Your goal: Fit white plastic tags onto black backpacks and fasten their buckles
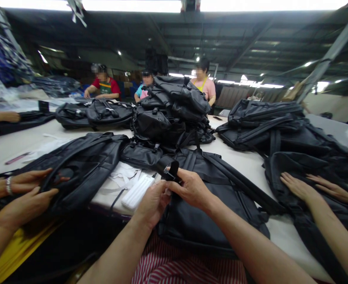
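Observation:
A black backpack [203, 221] lies in front of me, its near edge over my striped clothing. Above its left side, my right hand [190, 185] pinches a black strap [169, 167] with a buckle on it. Close against it, my left hand [156, 199] has its fingers closed at the lower end of the same strap and buckle. The fingertips of both hands nearly meet, and part of the buckle is hidden behind them. Just left of my left hand lies a white packet-like block [138, 193] beside loose white strips [120, 175].
A pile of black backpacks [170, 106] rises ahead, with more bags [259, 122] stacked at right. Co-workers' hands handle a backpack [87, 165] on my left and another bag [298, 165] on my right. Several people stand across the table [245, 163].

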`<state>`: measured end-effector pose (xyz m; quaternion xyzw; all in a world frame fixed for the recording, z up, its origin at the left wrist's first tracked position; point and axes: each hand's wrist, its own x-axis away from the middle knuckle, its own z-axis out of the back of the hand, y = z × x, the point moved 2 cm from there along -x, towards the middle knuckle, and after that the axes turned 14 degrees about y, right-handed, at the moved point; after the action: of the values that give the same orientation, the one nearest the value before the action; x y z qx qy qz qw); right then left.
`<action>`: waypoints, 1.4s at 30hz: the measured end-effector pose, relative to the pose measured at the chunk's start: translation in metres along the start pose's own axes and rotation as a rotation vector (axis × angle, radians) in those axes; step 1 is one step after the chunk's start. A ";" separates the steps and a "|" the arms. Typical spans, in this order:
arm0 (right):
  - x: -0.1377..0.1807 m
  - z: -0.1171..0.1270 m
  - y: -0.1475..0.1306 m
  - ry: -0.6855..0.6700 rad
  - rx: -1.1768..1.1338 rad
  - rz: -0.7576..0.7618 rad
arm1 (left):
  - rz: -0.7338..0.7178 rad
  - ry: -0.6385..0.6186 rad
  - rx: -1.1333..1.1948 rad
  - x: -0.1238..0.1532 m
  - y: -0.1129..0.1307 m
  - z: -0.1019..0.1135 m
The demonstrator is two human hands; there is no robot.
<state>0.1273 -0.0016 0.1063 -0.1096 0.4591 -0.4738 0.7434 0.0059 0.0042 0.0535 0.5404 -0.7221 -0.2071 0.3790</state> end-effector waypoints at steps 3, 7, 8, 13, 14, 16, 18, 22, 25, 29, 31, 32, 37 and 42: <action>0.000 -0.001 0.004 0.106 0.022 0.019 | -0.086 0.033 -0.049 -0.002 -0.003 -0.002; 0.002 -0.001 0.016 0.207 0.036 -0.101 | -0.149 0.049 -0.235 -0.003 -0.007 -0.002; 0.003 -0.001 0.020 0.208 0.015 -0.154 | -0.172 0.061 -0.280 -0.003 -0.008 -0.001; 0.007 -0.002 0.038 0.231 -0.183 -0.362 | -0.328 0.151 -0.400 -0.009 -0.009 0.003; 0.008 -0.002 0.040 0.238 -0.215 -0.382 | -0.352 0.169 -0.415 -0.009 -0.009 0.004; 0.009 -0.002 0.043 0.242 -0.279 -0.418 | -0.381 0.182 -0.456 -0.009 -0.010 0.005; 0.010 -0.002 0.045 0.254 -0.326 -0.450 | -0.380 0.180 -0.514 -0.006 -0.011 0.005; 0.012 -0.004 0.047 0.317 -0.339 -0.468 | -0.320 0.217 -0.607 0.001 -0.012 0.004; 0.014 -0.005 0.047 0.339 -0.314 -0.455 | -0.154 0.141 -0.577 0.002 -0.014 0.001; 0.018 -0.004 0.044 0.307 -0.375 -0.468 | 0.012 0.039 -0.342 -0.002 -0.018 -0.001; 0.019 -0.003 0.040 0.223 -0.445 -0.469 | 0.017 0.018 -0.298 -0.005 -0.020 0.000; 0.019 -0.003 0.038 0.167 -0.468 -0.465 | 0.009 0.006 -0.308 -0.006 -0.021 0.000; 0.019 -0.003 0.035 0.007 -0.509 -0.460 | -0.041 -0.050 -0.379 -0.006 -0.023 0.002; 0.014 0.006 0.045 0.093 -0.418 -0.387 | 0.003 -0.143 -0.383 -0.003 -0.016 0.007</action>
<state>0.1612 0.0093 0.0740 -0.3242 0.5510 -0.5063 0.5787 0.0115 0.0011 0.0367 0.4415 -0.6954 -0.3779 0.4227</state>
